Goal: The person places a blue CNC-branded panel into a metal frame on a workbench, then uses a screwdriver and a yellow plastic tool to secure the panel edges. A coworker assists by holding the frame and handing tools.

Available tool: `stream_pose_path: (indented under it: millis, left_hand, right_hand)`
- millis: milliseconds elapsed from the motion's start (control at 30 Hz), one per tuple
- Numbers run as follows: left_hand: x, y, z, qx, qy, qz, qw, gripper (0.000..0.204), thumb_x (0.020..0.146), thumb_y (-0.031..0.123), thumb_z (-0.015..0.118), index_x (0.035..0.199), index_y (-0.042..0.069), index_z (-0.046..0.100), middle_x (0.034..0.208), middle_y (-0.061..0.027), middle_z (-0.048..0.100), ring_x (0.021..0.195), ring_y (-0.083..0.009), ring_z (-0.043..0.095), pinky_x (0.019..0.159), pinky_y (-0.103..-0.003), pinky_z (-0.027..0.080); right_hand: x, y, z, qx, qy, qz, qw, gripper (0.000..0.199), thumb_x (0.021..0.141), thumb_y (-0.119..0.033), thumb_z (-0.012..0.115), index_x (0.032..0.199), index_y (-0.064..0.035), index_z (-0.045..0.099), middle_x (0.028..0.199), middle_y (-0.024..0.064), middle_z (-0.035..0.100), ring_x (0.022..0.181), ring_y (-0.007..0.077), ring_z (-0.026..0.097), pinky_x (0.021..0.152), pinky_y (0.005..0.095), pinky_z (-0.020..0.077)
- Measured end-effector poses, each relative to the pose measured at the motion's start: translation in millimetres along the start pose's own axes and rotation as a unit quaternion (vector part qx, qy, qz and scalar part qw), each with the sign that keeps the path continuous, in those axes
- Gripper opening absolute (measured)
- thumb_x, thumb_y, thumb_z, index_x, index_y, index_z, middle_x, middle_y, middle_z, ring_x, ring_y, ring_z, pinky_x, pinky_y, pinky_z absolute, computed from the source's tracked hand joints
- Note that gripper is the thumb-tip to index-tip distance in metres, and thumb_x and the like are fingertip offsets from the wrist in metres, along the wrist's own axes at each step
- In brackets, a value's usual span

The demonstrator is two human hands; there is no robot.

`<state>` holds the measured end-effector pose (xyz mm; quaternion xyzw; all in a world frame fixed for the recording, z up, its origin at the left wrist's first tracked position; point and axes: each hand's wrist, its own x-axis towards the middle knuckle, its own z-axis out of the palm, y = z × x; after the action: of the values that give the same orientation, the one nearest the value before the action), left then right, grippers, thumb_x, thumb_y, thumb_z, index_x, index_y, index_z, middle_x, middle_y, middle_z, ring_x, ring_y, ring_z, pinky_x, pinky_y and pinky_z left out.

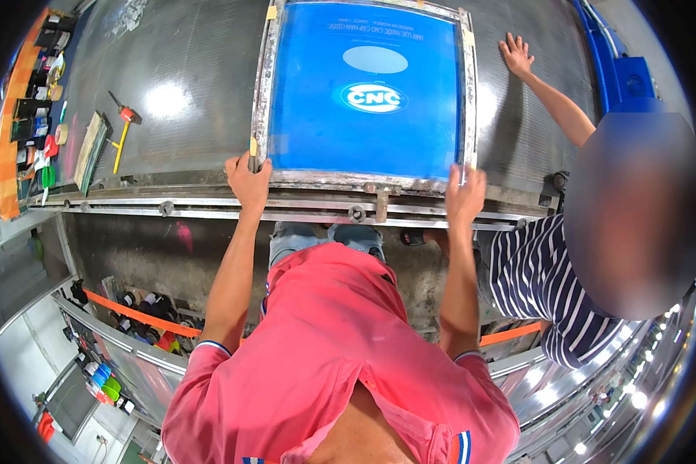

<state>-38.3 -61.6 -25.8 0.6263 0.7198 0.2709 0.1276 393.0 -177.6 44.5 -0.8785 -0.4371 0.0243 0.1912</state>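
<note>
While the person in the faded pink shirt (332, 301) stands before a long silver metal rail (301, 216), the left hand (248, 183) is partly closed, its fingers bent around the near left corner of a rectangular, paint-stained frame (469, 100). Similarly, the right hand (465, 199) holds the near right corner. This frame, with its bright blue sheet (363, 143), lies on the shiny grey tabletop (197, 135). To its left is a yellow-handled tool with a red head (121, 147). Farther away, at right, a co-worker's open hand (517, 56) rests on the tabletop.
</note>
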Motion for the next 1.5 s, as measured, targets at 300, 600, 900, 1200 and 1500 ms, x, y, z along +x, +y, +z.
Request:
stream_pose_path:
  millis: [300,600,900,1200,1500]
  left_hand:
    - [38.2,4.1,6.7,-0.009,-0.038,0.072,0.997,0.061,0.074,0.026,0.087,0.123,-0.003,0.067,0.113,-0.0185,0.06,0.106,-0.0369,0.06,0.093,-0.044,0.048]
    - [39.5,6.8,0.8,-0.094,-0.066,0.061,0.992,0.048,0.076,0.015,0.082,0.119,0.0,0.069,0.108,-0.0168,0.062,0.101,-0.0342,0.061,0.089,-0.042,0.048]
    - [41.5,8.6,-7.2,-0.076,-0.089,0.052,0.992,0.05,0.075,0.013,0.082,0.12,-0.001,0.067,0.109,-0.0176,0.06,0.102,-0.0349,0.059,0.089,-0.042,0.049]
    - [43.0,1.8,-6.3,-0.081,-0.07,0.079,0.991,0.05,0.075,0.014,0.081,0.12,-0.001,0.067,0.111,-0.0186,0.061,0.102,-0.0361,0.06,0.088,-0.043,0.05]
    - [41.3,0.9,-4.9,-0.076,-0.062,0.085,0.992,0.051,0.075,0.013,0.084,0.12,-0.005,0.067,0.112,-0.0166,0.062,0.1,-0.0319,0.061,0.088,-0.039,0.05]
  right_hand:
    - [75.8,50.4,50.5,-0.02,-0.051,-0.007,0.998,0.065,0.089,-0.04,0.077,0.131,0.0065,0.058,0.125,0.0225,0.059,0.116,0.0398,0.058,0.096,0.0474,0.049]
    - [69.2,63.9,61.0,0.035,-0.012,-0.015,0.999,0.051,0.09,-0.03,0.076,0.125,0.0039,0.062,0.115,0.018,0.062,0.108,0.0372,0.061,0.092,0.0464,0.0491]
    - [69.5,70.7,64.6,0.028,-0.012,-0.03,0.999,0.056,0.09,-0.035,0.076,0.127,0.0052,0.061,0.123,0.0194,0.061,0.114,0.0393,0.058,0.095,0.0478,0.0481]
    - [69.4,70.9,65.3,0.029,-0.013,-0.044,0.999,0.057,0.09,-0.034,0.076,0.127,0.0069,0.061,0.122,0.0198,0.061,0.113,0.0397,0.057,0.096,0.0482,0.0471]
    - [71.0,71.1,60.1,0.047,-0.009,-0.056,0.997,0.053,0.088,-0.031,0.078,0.122,0.0073,0.064,0.114,0.0198,0.064,0.108,0.039,0.058,0.093,0.0477,0.0469]
